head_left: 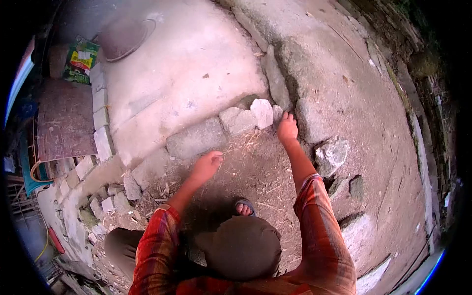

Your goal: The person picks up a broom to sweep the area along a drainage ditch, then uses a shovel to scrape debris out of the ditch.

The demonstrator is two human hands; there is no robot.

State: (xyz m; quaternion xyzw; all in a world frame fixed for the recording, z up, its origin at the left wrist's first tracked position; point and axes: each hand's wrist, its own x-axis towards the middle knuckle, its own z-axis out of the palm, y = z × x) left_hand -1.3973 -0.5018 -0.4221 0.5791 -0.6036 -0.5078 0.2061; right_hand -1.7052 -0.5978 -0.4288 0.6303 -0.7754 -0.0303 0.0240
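My right hand [287, 128] is closed around the lower right side of a small grey stone [278, 114], at the right end of a row of stones. Touching that stone on its left is a pale, whitish stone [261, 113]. Further left in the row lie a tan stone [237, 121] and a long grey block [196, 138]. My left hand [208, 164] hovers over the dirt just below the long block, fingers loosely curled; whether anything thin is between its fingertips is too small to tell.
A rough white rock [332, 155] lies right of my right forearm. Loose stones [114, 200] are piled at the lower left. A green packet [81, 59] and a round basin [123, 39] stand at the upper left. My sandaled foot [244, 208] is below the hands.
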